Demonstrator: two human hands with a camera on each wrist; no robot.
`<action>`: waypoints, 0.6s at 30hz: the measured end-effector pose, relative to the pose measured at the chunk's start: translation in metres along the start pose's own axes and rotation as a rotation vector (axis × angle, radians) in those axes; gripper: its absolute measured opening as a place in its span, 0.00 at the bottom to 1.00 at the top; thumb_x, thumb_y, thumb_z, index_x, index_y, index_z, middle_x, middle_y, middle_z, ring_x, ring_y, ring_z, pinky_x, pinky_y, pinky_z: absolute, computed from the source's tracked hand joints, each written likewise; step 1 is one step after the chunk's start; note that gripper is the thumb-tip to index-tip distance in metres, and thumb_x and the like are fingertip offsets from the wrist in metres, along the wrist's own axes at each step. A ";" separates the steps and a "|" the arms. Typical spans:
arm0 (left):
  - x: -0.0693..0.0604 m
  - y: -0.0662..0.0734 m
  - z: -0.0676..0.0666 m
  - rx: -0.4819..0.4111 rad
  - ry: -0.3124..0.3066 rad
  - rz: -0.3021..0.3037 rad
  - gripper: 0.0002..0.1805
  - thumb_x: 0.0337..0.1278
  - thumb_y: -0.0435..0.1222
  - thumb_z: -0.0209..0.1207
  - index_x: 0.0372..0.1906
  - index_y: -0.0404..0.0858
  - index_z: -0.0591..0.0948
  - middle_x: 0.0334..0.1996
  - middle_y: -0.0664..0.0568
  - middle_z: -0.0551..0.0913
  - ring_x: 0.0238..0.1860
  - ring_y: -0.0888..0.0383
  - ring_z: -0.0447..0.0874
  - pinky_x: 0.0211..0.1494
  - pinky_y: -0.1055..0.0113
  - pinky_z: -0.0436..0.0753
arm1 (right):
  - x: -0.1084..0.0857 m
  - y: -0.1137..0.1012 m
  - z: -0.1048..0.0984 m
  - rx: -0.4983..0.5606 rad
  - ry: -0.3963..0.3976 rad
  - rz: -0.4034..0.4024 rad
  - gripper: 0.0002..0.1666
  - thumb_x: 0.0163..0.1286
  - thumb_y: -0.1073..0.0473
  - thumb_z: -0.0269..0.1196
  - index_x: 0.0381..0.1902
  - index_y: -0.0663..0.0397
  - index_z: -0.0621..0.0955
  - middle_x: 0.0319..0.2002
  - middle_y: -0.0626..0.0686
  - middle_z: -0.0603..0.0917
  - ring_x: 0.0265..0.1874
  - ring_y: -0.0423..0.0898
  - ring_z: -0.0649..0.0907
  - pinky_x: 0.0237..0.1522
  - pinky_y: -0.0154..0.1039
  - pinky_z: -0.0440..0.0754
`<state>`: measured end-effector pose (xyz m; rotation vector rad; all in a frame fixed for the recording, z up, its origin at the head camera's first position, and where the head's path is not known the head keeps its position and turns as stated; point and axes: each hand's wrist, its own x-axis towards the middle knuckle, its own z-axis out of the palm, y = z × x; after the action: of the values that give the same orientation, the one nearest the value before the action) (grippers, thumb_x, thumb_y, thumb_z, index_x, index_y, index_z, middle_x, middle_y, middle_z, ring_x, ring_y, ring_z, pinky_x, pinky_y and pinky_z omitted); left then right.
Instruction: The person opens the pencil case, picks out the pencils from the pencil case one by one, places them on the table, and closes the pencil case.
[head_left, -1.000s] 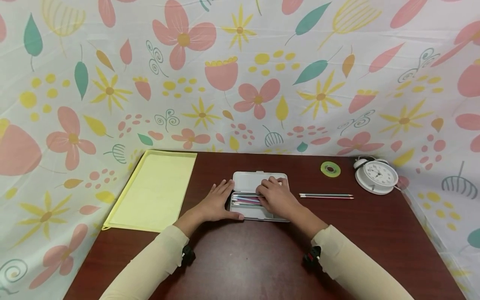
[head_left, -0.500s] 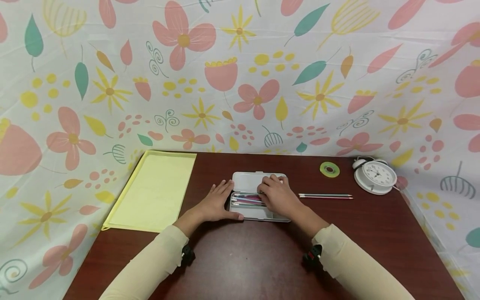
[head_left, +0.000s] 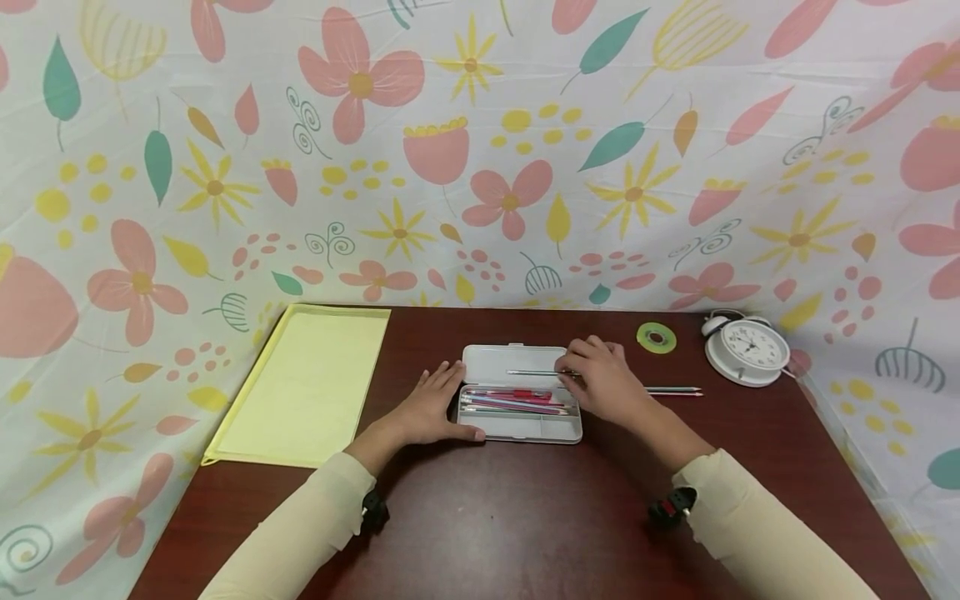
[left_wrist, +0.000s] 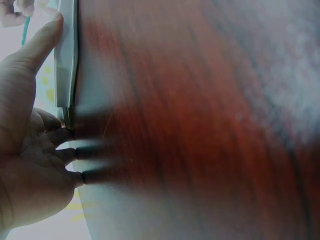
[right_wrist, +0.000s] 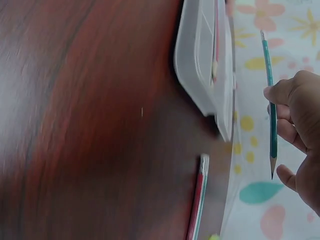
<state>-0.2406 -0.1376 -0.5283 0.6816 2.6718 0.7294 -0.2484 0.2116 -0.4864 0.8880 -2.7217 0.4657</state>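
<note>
A green pencil (right_wrist: 272, 127) is pinched between the thumb and fingers of my right hand (head_left: 603, 379), which holds it above the right side of the white pencil case (head_left: 504, 427). In the right wrist view its dark point is toward the bottom and its eraser end toward the top. The case lies with its lid (head_left: 487, 364) folded back. Several pencils and a red pen-like item (head_left: 522, 393) lie inside. My left hand (head_left: 429, 408) is spread at the case's left side, its thumb (left_wrist: 42, 42) touching the front edge and its fingertips down on the table.
Two pencils (head_left: 678, 390), one red and one green, lie right of the case, partly behind my right hand. Farther back are a green tape roll (head_left: 656, 338) and a white alarm clock (head_left: 752, 346). A yellow folder (head_left: 307, 383) lies at left. Behind hangs a floral cloth (head_left: 480, 208).
My right hand has come up out of the case and moved right, carrying the green pencil. More of the case's contents now show. The left hand has stayed in place.
</note>
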 end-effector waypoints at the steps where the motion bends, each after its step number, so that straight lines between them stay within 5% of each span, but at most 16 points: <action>1: 0.001 -0.003 0.002 -0.003 0.007 0.008 0.77 0.53 0.74 0.72 0.91 0.34 0.48 0.92 0.41 0.49 0.93 0.38 0.40 0.93 0.35 0.43 | -0.002 0.003 -0.002 0.002 -0.002 0.013 0.03 0.75 0.59 0.74 0.44 0.47 0.90 0.43 0.47 0.84 0.44 0.49 0.75 0.56 0.70 0.74; 9: 0.003 -0.012 0.007 -0.018 0.016 0.021 0.79 0.50 0.79 0.70 0.91 0.35 0.48 0.92 0.41 0.49 0.93 0.38 0.40 0.92 0.33 0.43 | -0.018 0.028 -0.021 0.026 -0.023 0.088 0.02 0.77 0.59 0.73 0.44 0.44 0.91 0.44 0.47 0.83 0.45 0.49 0.74 0.49 0.61 0.71; 18: -0.002 -0.001 0.001 0.039 -0.004 -0.005 0.74 0.57 0.71 0.73 0.91 0.34 0.47 0.92 0.42 0.49 0.93 0.40 0.40 0.93 0.37 0.43 | -0.049 0.060 -0.038 0.013 -0.028 0.124 0.07 0.75 0.65 0.72 0.43 0.45 0.91 0.45 0.48 0.85 0.59 0.64 0.81 0.55 0.80 0.72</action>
<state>-0.2387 -0.1386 -0.5293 0.6853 2.6892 0.6758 -0.2414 0.2974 -0.4809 0.7375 -2.8137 0.4991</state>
